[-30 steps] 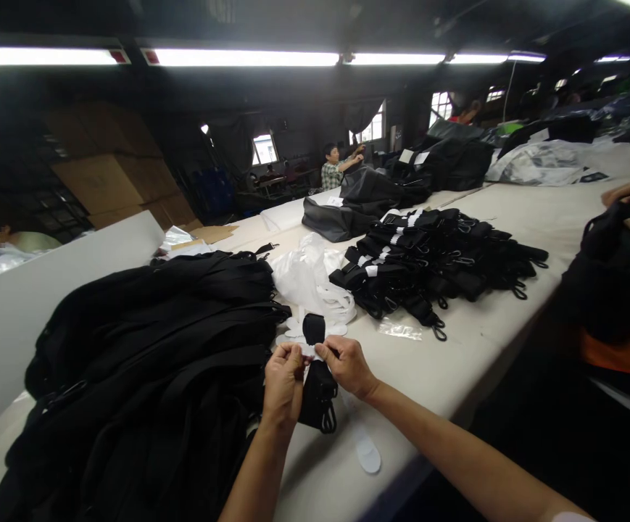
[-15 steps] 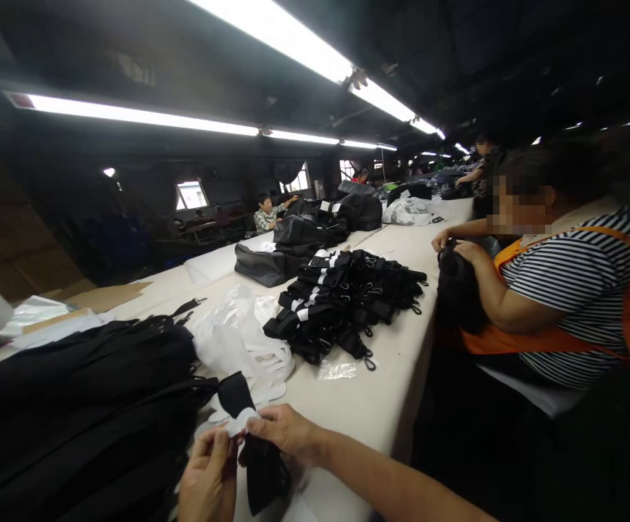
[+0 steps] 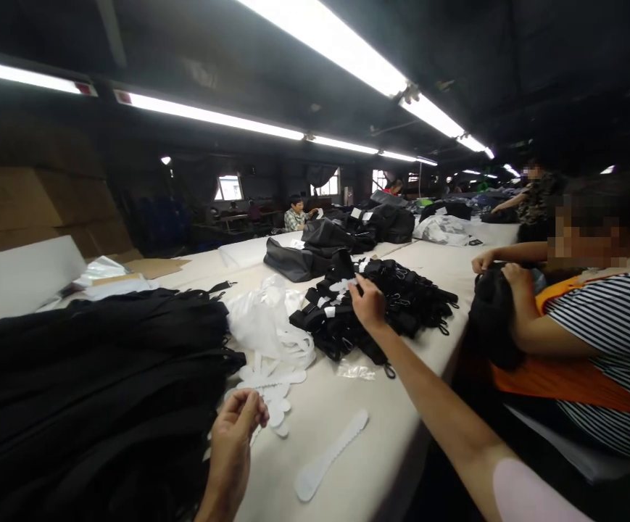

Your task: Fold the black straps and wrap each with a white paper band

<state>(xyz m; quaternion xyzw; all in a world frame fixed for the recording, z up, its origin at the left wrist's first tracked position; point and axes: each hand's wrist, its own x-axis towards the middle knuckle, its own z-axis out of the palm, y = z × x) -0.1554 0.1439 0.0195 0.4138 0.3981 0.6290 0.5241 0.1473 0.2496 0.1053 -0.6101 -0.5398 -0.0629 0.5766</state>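
On the long table [image 3: 358, 406], the change ran from your lap edge out to the pile of banded straps [image 3: 412, 301]. A second earlier both your hands had worked a white band round one folded black strap, well short of that pile; the strap had since left them. The loose black heap [image 3: 91, 391] lay far to the left of the pile, untouched. A co-worker in a striped shirt [image 3: 602, 326] leaned in just right of the pile, busy with a dark bundle of their own. A crumpled white bag [image 3: 265, 322] sat against the pile's left side. Your right hand [image 3: 367, 304] had stretched out and rested on top of the pile; whether it gripped a strap there could not be told, and the fresh one could not be picked out among the rest. Your left hand [image 3: 235, 428] hung back, well short of the pile, fingers curled to the thumb with nothing seen in them. Spare white bands [image 3: 271, 384] waited between it and the pile, so one bundle looked finished.
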